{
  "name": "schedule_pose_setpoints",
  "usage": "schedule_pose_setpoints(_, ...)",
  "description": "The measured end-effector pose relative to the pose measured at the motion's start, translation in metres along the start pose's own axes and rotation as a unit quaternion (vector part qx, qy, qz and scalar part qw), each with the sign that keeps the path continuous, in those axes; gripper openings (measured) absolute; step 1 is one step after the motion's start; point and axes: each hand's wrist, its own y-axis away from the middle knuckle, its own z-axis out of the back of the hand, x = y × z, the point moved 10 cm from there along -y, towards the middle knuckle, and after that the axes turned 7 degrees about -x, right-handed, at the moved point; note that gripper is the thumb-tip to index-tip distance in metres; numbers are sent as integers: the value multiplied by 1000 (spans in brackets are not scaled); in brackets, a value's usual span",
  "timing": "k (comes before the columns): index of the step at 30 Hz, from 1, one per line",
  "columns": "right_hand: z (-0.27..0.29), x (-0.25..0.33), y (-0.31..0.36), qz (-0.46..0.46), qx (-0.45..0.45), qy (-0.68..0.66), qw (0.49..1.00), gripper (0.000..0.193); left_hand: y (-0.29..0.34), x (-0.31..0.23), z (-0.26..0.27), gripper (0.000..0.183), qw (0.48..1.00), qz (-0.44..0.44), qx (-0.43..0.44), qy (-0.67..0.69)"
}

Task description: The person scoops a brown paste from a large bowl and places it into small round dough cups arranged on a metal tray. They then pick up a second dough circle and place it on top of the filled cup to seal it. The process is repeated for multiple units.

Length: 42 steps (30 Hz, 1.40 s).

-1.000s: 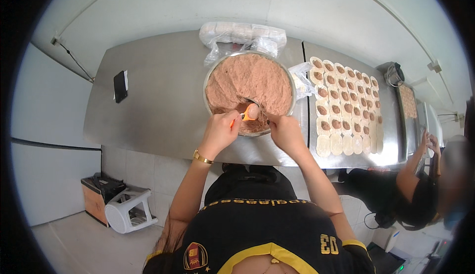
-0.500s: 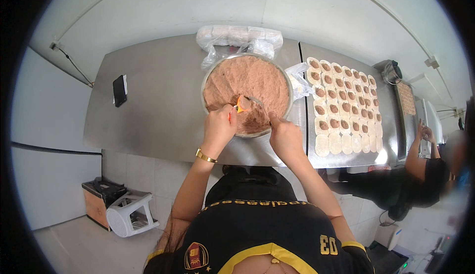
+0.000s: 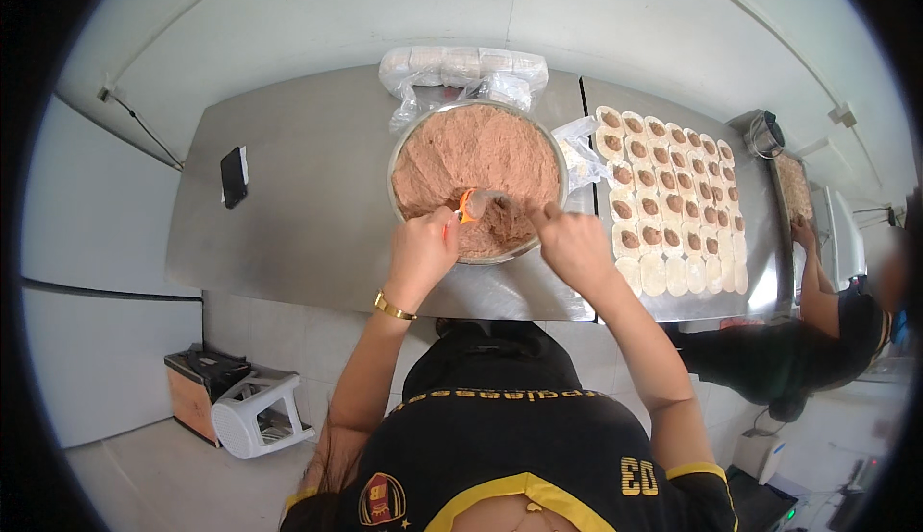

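A large round metal bowl (image 3: 393, 163) of pinkish ground meat filling (image 3: 481, 143) stands before me, hollowed out near its front edge. My left hand (image 3: 424, 247) is closed on an orange-edged scoop (image 3: 466, 207), its head over the hollow. Opposite it, my right hand (image 3: 574, 245) is closed round a thin metal utensil, its blade or bowl blurred and close to the scoop; I cannot make out its exact kind. To the right lie rows of pale round dough wrappers (image 3: 654, 275), most topped with a small lump of filling. The front ones are bare.
A plastic-wrapped stack of wrappers (image 3: 461, 65) lies behind the bowl. A crumpled plastic bag (image 3: 577, 150) sits at its right. On the steel table (image 3: 298, 186) is a black phone (image 3: 234, 177). A co-worker (image 3: 817, 340) reaches to a filled tray (image 3: 793, 186) at far right. A stool (image 3: 260, 415) stands lower left.
My right hand has shifted slightly right and up, turning its utensil near the scoop. My left hand stays almost in place. The co-worker's hands have moved down onto the tray.
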Motion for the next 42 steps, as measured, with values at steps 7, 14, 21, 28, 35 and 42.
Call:
schedule_pose_setpoints(7, -27, -23, 0, -74, 62, -79, 992, 30, -3, -26, -1, 17, 994, -63, -5, -91)
schedule_pose_setpoints(14, -70, -46, 48, -350, 242, -726, 540, 22, 2, -24, -13, 15, 994, -46, 7, -104)
schedule_pose_setpoints(21, -28, -215, 139, -447, -92, -549, 700, 23, 1, -22, -14, 15, 996, -33, 10, -82)
schedule_pose_setpoints(28, 105, -332, 291, -592, -341, 50, 729, 26, -1, -23, -14, 23, 994, 27, 44, -98)
schedule_pose_setpoints(35, 5, -361, 355, -653, -399, -291, 574, 23, -4, -25, -17, 24, 992, 2, 44, -116)
schedule_pose_setpoints(42, 0, -371, 333, -633, -283, 0, 720, 24, -6, -22, -19, 23, 991, 38, 62, -112)
